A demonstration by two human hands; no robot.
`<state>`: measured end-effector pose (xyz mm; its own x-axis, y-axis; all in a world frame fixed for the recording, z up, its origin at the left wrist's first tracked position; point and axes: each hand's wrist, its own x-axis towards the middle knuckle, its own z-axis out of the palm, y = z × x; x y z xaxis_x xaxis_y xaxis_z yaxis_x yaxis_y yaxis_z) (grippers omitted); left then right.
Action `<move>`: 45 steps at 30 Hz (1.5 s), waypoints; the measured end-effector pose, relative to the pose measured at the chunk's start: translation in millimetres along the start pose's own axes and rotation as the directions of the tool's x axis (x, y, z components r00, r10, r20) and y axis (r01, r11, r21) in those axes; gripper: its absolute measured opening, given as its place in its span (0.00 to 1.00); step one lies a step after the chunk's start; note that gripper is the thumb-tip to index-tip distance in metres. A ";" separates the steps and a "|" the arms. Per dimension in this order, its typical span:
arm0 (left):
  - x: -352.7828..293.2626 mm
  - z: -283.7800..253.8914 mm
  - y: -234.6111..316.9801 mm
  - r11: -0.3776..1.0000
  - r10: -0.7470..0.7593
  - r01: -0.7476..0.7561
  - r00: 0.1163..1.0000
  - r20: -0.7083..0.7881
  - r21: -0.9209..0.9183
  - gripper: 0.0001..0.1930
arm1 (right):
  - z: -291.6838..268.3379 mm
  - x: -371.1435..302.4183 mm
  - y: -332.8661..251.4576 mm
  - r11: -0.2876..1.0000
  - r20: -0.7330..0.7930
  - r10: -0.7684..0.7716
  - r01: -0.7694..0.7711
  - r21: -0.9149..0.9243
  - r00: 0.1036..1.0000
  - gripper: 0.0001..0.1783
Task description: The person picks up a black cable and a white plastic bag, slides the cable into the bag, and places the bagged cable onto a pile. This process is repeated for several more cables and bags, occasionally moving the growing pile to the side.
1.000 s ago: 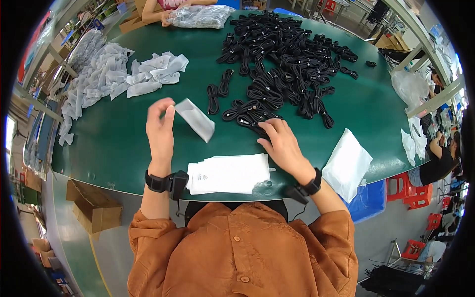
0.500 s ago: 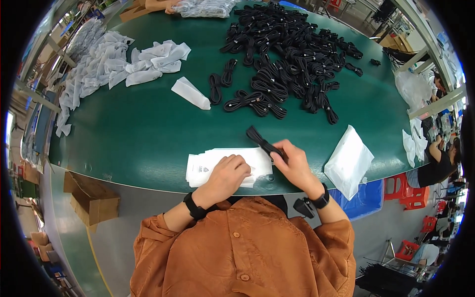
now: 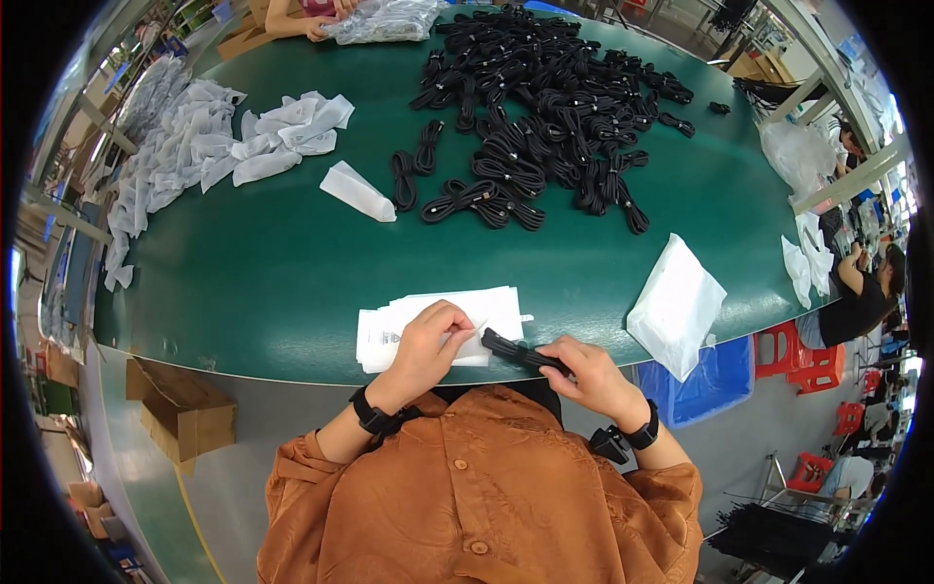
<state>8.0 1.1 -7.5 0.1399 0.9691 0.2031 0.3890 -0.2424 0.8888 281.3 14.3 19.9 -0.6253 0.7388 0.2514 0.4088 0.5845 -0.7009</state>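
Observation:
A stack of flat white plastic bags point(image 3: 392, 329) lies at the table's near edge. Over it, my left hand point(image 3: 428, 341) pinches the edge of one bag between thumb and fingers. My right hand point(image 3: 592, 375) grips the end of a bundled black cable point(image 3: 516, 351), whose far end points left at the pinched bag's edge. Whether the cable's tip is inside the bag cannot be made out. Farther off lies a large pile of bundled black cables point(image 3: 545, 107). A single filled white bag point(image 3: 358, 192) rests left of the pile.
Many filled white bags point(image 3: 209, 136) are heaped at the far left of the green table point(image 3: 243, 263). A larger white bag point(image 3: 676, 307) lies at the right edge, above a blue bin point(image 3: 715, 389). At the far edge, another person's hand point(image 3: 318, 29) touches clear-wrapped packs point(image 3: 384, 21).
My right hand has drawn nearer to me, swinging the cable bundle down so that its end meets the bag stack. My left hand has lifted a bag's edge.

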 end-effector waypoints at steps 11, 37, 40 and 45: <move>7.8 -7.1 13.0 0.925 0.292 -0.296 0.955 0.050 0.240 0.08 | 15.8 30.5 3.0 0.864 0.214 0.276 -0.339 0.373 0.937 0.13; 45.4 -124.3 -5.4 0.838 -0.249 0.012 0.897 -0.364 -0.545 0.05 | 20.4 177.9 52.0 0.936 -0.278 -0.305 0.233 -0.262 0.911 0.20; 45.5 -125.5 5.3 0.950 -0.152 -0.028 0.829 -0.539 -0.312 0.06 | 23.3 199.1 73.2 0.844 -0.190 -0.320 0.188 -0.502 0.928 0.19; 22.3 -59.1 30.3 0.985 0.095 -0.073 0.986 -0.139 0.157 0.10 | 28.8 194.7 77.6 0.775 -0.074 -0.219 0.127 -0.619 0.973 0.14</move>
<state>-31.0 18.1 48.2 0.0481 0.9386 0.3418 0.5158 -0.3163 0.7962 172.2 193.9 -4.7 -0.6488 0.6158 0.4470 0.6485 0.7548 -0.0984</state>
